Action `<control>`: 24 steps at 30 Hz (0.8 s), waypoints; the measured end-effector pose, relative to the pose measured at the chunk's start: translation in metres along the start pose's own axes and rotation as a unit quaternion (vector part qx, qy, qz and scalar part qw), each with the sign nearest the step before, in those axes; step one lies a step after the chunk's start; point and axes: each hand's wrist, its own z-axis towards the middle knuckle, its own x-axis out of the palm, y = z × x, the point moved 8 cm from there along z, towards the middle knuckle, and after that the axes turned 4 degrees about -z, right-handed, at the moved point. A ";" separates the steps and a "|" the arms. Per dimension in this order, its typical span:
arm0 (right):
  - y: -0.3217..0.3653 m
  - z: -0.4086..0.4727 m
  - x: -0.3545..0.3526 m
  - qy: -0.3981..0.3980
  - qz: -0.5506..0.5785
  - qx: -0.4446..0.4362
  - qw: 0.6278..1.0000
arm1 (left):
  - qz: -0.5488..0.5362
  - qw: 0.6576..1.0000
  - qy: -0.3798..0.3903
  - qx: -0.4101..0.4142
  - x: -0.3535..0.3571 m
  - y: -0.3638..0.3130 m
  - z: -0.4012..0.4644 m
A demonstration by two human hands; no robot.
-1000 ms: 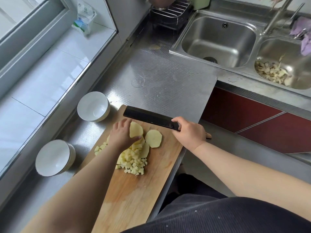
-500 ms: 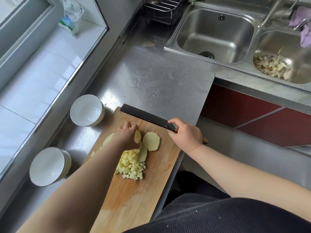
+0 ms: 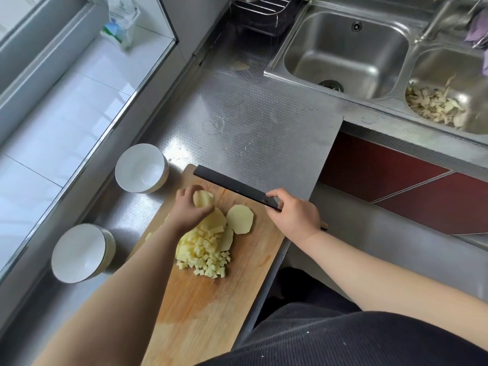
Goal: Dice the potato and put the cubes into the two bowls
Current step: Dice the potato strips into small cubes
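On the wooden cutting board (image 3: pixel 211 313) lies a heap of pale potato cubes (image 3: pixel 204 250), with flat potato slices beside it; one round slice (image 3: pixel 239 219) lies free to the right. My left hand (image 3: pixel 188 206) grips a stack of potato slices (image 3: pixel 202 198) at the board's far end. My right hand (image 3: pixel 293 215) holds the handle of a black cleaver (image 3: pixel 232 184), whose blade stands edge-down across the board's far end. Two white bowls stand left of the board, one far (image 3: pixel 141 167) and one near (image 3: pixel 81 253); both hold nothing.
The board lies on a steel counter (image 3: pixel 250 128) whose edge drops off at the right. A double sink (image 3: pixel 346 51) sits at the back right, with peelings (image 3: pixel 435 104) in its right basin. A wire rack (image 3: pixel 264 11) stands at the back. A packet (image 3: pixel 120 21) lies on the windowsill.
My left hand has gathered the slices and shifted them toward the board's far end. The cleaver and my right hand have stayed in about the same place.
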 end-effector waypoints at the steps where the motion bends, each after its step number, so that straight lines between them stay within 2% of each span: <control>1: 0.001 -0.002 0.000 0.000 0.002 -0.002 1.000 | -0.066 0.998 -0.009 -0.015 -0.005 0.003 -0.002; 3: 0.002 -0.004 0.000 0.001 0.007 -0.001 1.000 | -0.222 0.974 -0.010 -0.044 -0.011 0.008 -0.004; 5: 0.006 -0.008 0.000 0.004 0.012 0.000 1.000 | -0.389 0.918 0.011 -0.080 -0.014 0.014 -0.012; 7: 0.010 -0.013 0.001 0.009 0.013 0.000 1.000 | -0.506 0.856 0.030 -0.097 -0.019 0.016 -0.020; 11: 0.016 -0.021 0.007 0.030 0.014 0.001 0.999 | -0.645 0.755 0.065 -0.098 -0.023 0.022 -0.034; 14: 0.022 -0.027 0.012 0.039 0.022 0.006 0.999 | -0.698 0.704 0.095 -0.094 -0.024 0.022 -0.044; 16: 0.025 -0.031 0.017 0.058 0.028 0.017 0.998 | -0.697 0.703 0.114 -0.086 -0.025 0.022 -0.050; 19: 0.030 -0.038 0.026 0.095 0.040 0.032 0.994 | -0.675 0.725 0.114 -0.081 -0.028 0.028 -0.060; 21: 0.037 -0.042 0.032 0.121 0.058 0.039 0.990 | -0.629 0.764 0.113 -0.092 -0.031 0.036 -0.067; 24: 0.049 -0.050 0.047 0.172 0.076 0.038 0.981 | -0.506 0.844 0.145 -0.104 -0.038 0.052 -0.079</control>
